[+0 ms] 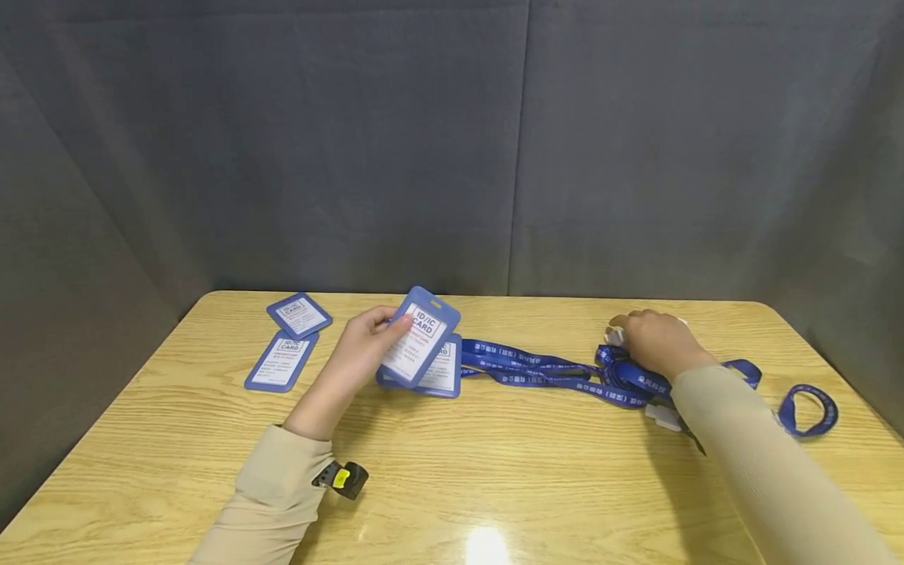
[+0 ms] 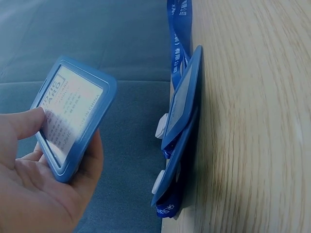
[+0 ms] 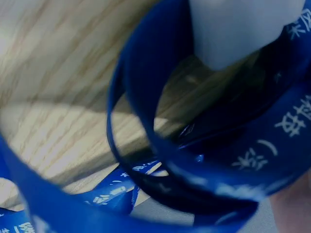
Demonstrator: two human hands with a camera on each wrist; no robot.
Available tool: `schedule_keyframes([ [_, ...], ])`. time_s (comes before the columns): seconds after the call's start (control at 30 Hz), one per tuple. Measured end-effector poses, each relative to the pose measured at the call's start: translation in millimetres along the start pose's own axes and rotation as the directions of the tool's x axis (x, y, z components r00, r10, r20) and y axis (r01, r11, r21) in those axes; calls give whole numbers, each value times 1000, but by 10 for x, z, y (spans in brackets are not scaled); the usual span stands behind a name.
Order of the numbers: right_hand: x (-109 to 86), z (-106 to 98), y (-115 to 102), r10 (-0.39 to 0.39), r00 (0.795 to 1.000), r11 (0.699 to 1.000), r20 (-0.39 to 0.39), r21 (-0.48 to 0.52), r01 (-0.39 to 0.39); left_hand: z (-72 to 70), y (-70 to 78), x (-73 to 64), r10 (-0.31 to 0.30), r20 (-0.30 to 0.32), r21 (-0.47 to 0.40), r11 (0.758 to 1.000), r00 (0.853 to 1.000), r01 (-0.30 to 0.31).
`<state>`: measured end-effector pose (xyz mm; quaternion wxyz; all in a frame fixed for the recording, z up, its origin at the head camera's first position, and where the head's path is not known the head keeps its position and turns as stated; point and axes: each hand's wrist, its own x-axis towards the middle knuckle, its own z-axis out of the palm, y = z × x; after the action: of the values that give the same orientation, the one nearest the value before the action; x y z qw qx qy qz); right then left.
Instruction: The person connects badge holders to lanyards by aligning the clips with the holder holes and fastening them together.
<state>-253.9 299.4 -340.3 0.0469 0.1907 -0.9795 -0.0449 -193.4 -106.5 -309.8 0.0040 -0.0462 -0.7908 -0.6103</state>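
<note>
I see two blue badge holders (image 1: 289,341) lying flat near my counter's (image 1: 452,486) far left corner, just beside each other. A grey curtain (image 1: 452,141) hangs behind the counter.

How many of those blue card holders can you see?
5, I think: one held up by the left hand, two stacked flat on the table beneath it, and two lying apart at the far left. More could be hidden under the lanyards.
</note>
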Motion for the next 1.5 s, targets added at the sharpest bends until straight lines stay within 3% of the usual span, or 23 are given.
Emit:
schedule_keyframes([
  [0.73,-20,-9,-36,58,998,996,19,62,-59,20,-4,5,6,-8,33,999,1000,-6],
  [1.1,-32,-24,-34,47,999,998,8,39,-47,51,-6,-17,14,13,27,1000,1000,-15],
  [1.33,-26,-14,-17,29,998,1000,-64,-5,-29,60,-23,-17,23,30,28,999,999,-24],
  [1.5,-21,-6,-34,18,990,1000,-140,15,-16,64,-37,-16,15,38,23,1000,999,-16],
])
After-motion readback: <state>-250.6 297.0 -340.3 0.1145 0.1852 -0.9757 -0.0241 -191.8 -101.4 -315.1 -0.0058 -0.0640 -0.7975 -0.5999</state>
